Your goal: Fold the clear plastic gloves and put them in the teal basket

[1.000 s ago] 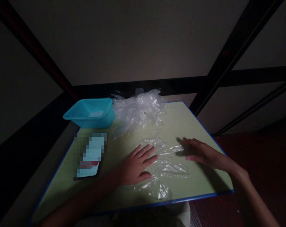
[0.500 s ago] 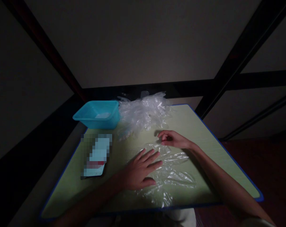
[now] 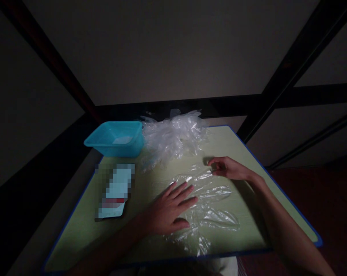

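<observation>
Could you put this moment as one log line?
left hand: flat on clear plastic sheet | right hand: pinching its far edge | behind: plastic heap, teal tub

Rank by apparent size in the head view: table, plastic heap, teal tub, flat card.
1. table
2. plastic heap
3. teal tub and flat card: about alike. The card is nearer the camera, so I'm not ranking them.

Teal tub (image 3: 116,141), plastic heap (image 3: 173,138), phone (image 3: 115,191)

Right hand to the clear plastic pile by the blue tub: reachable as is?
Probably yes: only bare table lies between the right hand and the plastic pile, though it looks pinched on the flat plastic sheet.
</observation>
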Demonstrator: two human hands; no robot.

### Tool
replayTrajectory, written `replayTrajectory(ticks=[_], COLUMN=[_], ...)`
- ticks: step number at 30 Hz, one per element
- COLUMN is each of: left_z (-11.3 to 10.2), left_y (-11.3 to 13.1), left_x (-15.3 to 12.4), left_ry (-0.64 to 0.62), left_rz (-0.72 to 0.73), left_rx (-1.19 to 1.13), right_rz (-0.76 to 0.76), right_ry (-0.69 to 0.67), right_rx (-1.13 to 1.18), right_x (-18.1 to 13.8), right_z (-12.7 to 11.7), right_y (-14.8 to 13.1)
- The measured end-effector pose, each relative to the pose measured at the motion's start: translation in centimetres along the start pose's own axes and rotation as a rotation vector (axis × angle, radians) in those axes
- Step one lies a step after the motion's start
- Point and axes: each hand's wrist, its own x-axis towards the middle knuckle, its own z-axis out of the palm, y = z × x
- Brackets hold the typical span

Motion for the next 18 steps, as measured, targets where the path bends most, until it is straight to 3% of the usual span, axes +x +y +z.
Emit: replayTrajectory(ticks=[3, 7, 10, 13, 18], left_z=[-0.1, 0.2, 1.0, 1.9, 2.2], left_y=[0.0, -0.2, -0.6, -0.9, -0.9], left_x=[-0.2, -0.7, -0.8, -0.7, -0.7], left_ry=[0.047, 0.202, 0.286, 0.287, 0.267], left_rz=[0.018, -0.063, -0.197, -0.286, -0.309], left_rx=[-0.005, 0.021, 0.094, 0.165, 0.216], right_rz=[0.004, -0.214, -0.388, -0.427, -0.378], right_ry=[0.122, 0.336, 0.224, 0.089, 0.054], right_rx=[-0.239, -0.384, -0.367, -0.456, -0.56], right_x=[-0.4, -0.4, -0.3, -0.3, -0.7], right_z=[-0.2, 2.2, 5.9, 9.0, 9.9], right_y=[-0.3, -3.4, -5.8, -6.4, -4.9])
